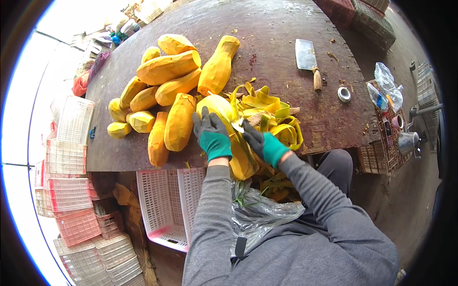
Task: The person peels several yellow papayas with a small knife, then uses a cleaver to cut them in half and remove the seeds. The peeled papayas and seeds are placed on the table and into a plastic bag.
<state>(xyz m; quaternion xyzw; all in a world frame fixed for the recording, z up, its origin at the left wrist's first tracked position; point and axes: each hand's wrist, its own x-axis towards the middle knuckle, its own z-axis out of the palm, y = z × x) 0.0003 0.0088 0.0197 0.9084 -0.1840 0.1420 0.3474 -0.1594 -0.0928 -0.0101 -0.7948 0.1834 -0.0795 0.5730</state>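
My left hand [213, 136], in a black and green glove, presses down on a long yellow squash [240, 161] lying at the table's near edge. Its fingers spread over the squash's upper side. In my right hand [263, 142], gloved alike and slightly blurred, is a peeler [238, 125] held against the squash's right flank. A heap of curled peel strips [272, 111] lies just beyond and right of that hand. Several peeled orange squashes [168, 68] are gathered to the left and farther back. More peel [281, 187] hangs below the table edge, above a clear plastic bag [264, 214] on my lap.
A cleaver [306, 55] with a wooden handle and a small metal ring-shaped piece [344, 94] lie right on the wooden table [272, 21]. A white plastic crate [162, 207] stands below the near edge. Stacked crates [69, 193] line the left; another crate [383, 153] bears a metal cup [408, 142].
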